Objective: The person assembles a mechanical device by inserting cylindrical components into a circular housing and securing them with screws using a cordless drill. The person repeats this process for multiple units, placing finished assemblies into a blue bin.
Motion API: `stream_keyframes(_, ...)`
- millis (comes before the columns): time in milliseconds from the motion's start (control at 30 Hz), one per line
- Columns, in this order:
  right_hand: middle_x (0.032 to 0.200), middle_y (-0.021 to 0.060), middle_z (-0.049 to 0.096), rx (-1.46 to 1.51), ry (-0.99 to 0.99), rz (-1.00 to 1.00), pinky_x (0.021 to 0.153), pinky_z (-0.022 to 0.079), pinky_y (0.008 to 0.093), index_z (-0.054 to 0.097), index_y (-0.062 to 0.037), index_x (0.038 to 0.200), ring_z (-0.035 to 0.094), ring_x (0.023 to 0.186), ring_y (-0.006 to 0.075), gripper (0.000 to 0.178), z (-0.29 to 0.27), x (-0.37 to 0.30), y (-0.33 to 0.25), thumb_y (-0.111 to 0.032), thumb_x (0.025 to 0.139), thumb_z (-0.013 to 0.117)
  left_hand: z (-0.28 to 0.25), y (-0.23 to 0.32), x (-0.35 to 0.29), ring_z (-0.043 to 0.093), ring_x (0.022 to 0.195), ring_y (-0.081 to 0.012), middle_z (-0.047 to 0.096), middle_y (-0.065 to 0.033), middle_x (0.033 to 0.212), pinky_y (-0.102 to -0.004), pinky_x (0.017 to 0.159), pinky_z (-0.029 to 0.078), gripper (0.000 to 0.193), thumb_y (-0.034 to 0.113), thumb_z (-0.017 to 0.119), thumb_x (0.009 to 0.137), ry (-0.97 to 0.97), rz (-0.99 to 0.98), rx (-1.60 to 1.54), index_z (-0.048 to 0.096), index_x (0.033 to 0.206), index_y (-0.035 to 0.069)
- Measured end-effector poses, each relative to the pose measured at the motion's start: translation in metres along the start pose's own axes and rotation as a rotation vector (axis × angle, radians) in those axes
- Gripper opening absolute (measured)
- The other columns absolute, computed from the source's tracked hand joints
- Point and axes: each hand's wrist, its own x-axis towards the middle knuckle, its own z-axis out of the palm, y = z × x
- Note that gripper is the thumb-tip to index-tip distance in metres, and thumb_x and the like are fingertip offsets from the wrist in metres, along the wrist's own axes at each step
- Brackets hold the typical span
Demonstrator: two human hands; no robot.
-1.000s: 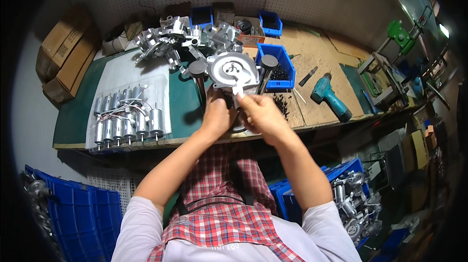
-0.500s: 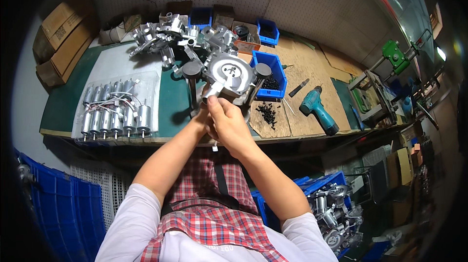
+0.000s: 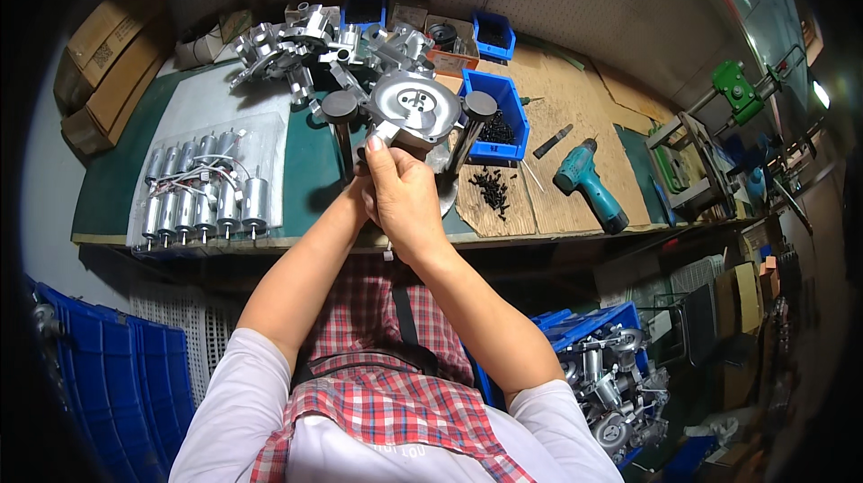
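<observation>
A round silver cast-metal housing [image 3: 415, 103] with a short side spout rests between two dark-topped metal posts of a stand [image 3: 340, 109]. My right hand [image 3: 406, 200] is closed at its near side, the thumb pressed on the spout and the fingers curled underneath. Close against it, my left hand [image 3: 358, 198] reaches in under the housing; it looks closed, but most of its fingers and whatever it grips are hidden. Below the hands dangles a small white connector [image 3: 388, 255]; the part it belongs to is out of sight.
Silver motors [image 3: 207, 204] with white leads lie at left. Castings [image 3: 301, 56] are piled behind the stand. To the right are a blue bin [image 3: 497, 137], loose black screws [image 3: 490, 192], a teal cordless drill [image 3: 589, 186] and a green press [image 3: 737, 92]. A crate [image 3: 598, 326] of assemblies stands below.
The whole view has shifted slightly, so the bench sits a little higher in the picture. Both hands keep nearly the same place and grip at the housing.
</observation>
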Motion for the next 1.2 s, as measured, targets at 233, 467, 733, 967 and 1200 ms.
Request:
stream_keyframes(233, 0.057, 0.0001, 0.050, -0.215, 0.010, -0.128, 0.043, 0.035, 0.0265, 0.061, 0.0004, 0.082, 0.045, 0.045, 0.0109, 0.045, -0.008, -0.014, -0.003, -0.040, 0.101, 0.057, 0.004, 0.006, -0.004, 0.065, 0.104, -0.0253, 0.064, -0.0160, 0.118, -0.0364, 0.088, 0.054, 0.045, 0.029, 0.058, 0.097, 0.013, 0.026, 0.007, 0.054, 0.130, -0.001)
stream_keyframes(467, 0.103, 0.0189, 0.058, -1.042, 0.407, -0.971, 0.087, 0.047, 0.0429, 0.057, 0.0024, 0.113, 0.055, 0.098, 0.0354, 0.047, -0.066, -0.064, -0.085, -0.022, 0.080, 0.078, 0.000, 0.095, -0.028, 0.068, 0.100, -0.0216, 0.067, -0.0141, 0.115, -0.0345, 0.085, 0.056, 0.045, 0.032, 0.056, 0.100, 0.131, 0.419, 0.152, 0.055, 0.130, -0.001)
stream_keyframes(733, 0.128, 0.0155, 0.061, -0.371, 0.158, -0.179, 0.103, 0.045, 0.0396, 0.053, -0.0005, 0.129, 0.059, 0.117, 0.0252, 0.059, -0.142, -0.174, -0.021, -0.015, 0.078, 0.080, 0.069, 0.093, -0.120, 0.051, 0.128, -0.0256, 0.055, -0.0199, 0.136, -0.0387, 0.109, 0.040, 0.071, 0.028, 0.077, 0.086, -0.981, -0.273, 0.304, 0.047, 0.142, -0.002)
stream_keyframes(967, 0.087, 0.0180, 0.066, -0.796, 1.389, 0.154, 0.068, 0.052, 0.0395, 0.058, 0.0071, 0.097, 0.063, 0.075, 0.0243, 0.046, -0.310, -0.293, -0.050, -0.027, 0.072, 0.076, 0.021, 0.083, -0.139, 0.043, 0.139, -0.0271, 0.045, -0.0188, 0.149, -0.0384, 0.115, 0.032, 0.075, 0.009, 0.072, 0.085, -0.925, -0.151, 0.179, 0.035, 0.150, -0.001)
stream_keyframes(1200, 0.126, 0.0274, 0.056, -1.305, 1.853, 0.794, 0.098, 0.047, 0.0514, 0.051, -0.0020, 0.123, 0.057, 0.117, 0.0447, 0.066, -0.468, -0.410, -0.002, -0.039, 0.078, 0.082, -0.048, 0.084, -0.131, 0.043, 0.138, -0.0288, 0.048, -0.0199, 0.145, -0.0395, 0.116, 0.029, 0.077, 0.037, 0.071, 0.091, -0.601, -0.240, 0.229, 0.037, 0.149, -0.001)
